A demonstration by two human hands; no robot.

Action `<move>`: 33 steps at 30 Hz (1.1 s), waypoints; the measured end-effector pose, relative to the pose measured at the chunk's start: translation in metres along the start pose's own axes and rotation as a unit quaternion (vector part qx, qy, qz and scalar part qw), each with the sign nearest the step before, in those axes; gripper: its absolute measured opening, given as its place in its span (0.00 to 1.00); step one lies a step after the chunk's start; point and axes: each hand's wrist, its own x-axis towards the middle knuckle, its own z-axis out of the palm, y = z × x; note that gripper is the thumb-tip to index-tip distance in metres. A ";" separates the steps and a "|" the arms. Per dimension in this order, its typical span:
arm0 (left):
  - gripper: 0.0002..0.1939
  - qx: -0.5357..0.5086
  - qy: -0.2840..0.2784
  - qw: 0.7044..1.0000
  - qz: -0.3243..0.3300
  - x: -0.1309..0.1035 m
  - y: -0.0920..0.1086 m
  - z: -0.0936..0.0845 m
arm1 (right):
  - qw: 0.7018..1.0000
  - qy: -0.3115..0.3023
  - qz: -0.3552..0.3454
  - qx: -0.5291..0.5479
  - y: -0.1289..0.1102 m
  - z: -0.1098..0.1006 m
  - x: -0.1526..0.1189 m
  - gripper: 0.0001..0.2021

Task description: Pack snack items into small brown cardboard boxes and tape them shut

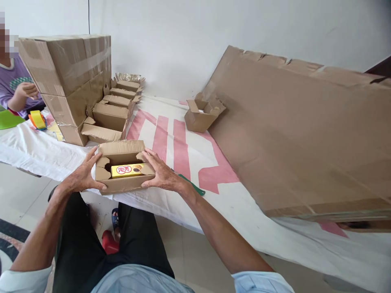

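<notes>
Right in front of me, at the near edge of the cloth-covered table, sits a small open cardboard box (122,185). A yellow carton (125,170) with red lettering lies inside it, partly covered by the folded-in end flaps. My left hand (84,173) clasps the box's left end, thumb at the near side and fingers at the far corner. At the right end, my right hand (161,173) grips it the same way. The box's long far flap stands up. A green-handled tool (195,186) lies beside my right wrist, partly hidden by it.
Taped cartons (73,67) are stacked at the left, with a row of open boxes (111,116) beside them. Another small open box (201,118) stands farther back. A large cardboard sheet or box (299,134) fills the right. A tape roll (38,120) lies near another person's hand (27,90).
</notes>
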 end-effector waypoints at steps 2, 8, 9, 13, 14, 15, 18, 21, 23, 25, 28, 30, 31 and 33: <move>0.69 0.004 -0.004 1.000 0.011 0.002 0.003 -0.002 | 1.000 -0.009 0.000 -0.001 0.000 -0.001 0.002 0.69; 0.59 0.005 -0.015 1.000 0.006 0.007 0.012 -0.004 | 1.000 -0.004 -0.007 -0.009 -0.003 -0.001 0.006 0.68; 0.58 0.004 -0.010 1.000 0.008 0.007 0.012 -0.003 | 1.000 -0.004 -0.009 -0.010 -0.004 -0.002 0.006 0.68; 0.61 -0.003 0.001 1.000 0.015 0.004 0.008 0.000 | 1.000 -0.010 -0.007 -0.008 -0.009 -0.004 0.004 0.67; 0.63 -0.006 0.002 1.000 0.017 0.003 0.008 0.001 | 1.000 -0.010 -0.004 -0.004 -0.011 -0.005 0.004 0.66; 0.65 -0.008 0.001 1.000 0.019 0.001 0.008 0.001 | 1.000 -0.005 -0.001 0.001 -0.014 -0.006 0.003 0.64; 0.68 -0.014 -0.008 1.000 0.021 -0.005 0.010 0.001 | 0.998 0.059 0.025 0.004 -0.024 -0.007 0.003 0.52; 0.69 -0.012 -0.007 1.000 0.024 -0.008 0.014 0.003 | 0.989 0.126 0.073 -0.021 -0.033 -0.004 0.010 0.44; 0.69 -0.001 0.014 0.999 0.030 -0.009 0.016 0.007 | 0.983 0.139 0.108 -0.046 -0.036 0.001 0.018 0.43; 0.69 0.016 0.038 0.999 0.034 -0.009 0.018 0.013 | 0.977 0.146 0.135 -0.077 -0.036 0.007 0.025 0.41; 0.66 0.034 0.051 0.998 0.031 -0.010 0.020 0.021 | 0.968 0.178 0.136 -0.112 -0.033 0.013 0.032 0.34; 0.64 0.037 0.055 0.997 0.029 -0.012 0.021 0.025 | 0.964 0.213 0.128 -0.097 -0.030 0.014 0.031 0.29; 0.63 0.037 0.058 0.997 0.029 -0.013 0.022 0.026 | 0.962 0.231 0.129 -0.071 -0.028 0.013 0.030 0.27; 0.62 0.038 0.063 0.997 0.029 -0.014 0.024 0.026 | 0.953 0.267 0.141 0.019 -0.024 0.010 0.026 0.24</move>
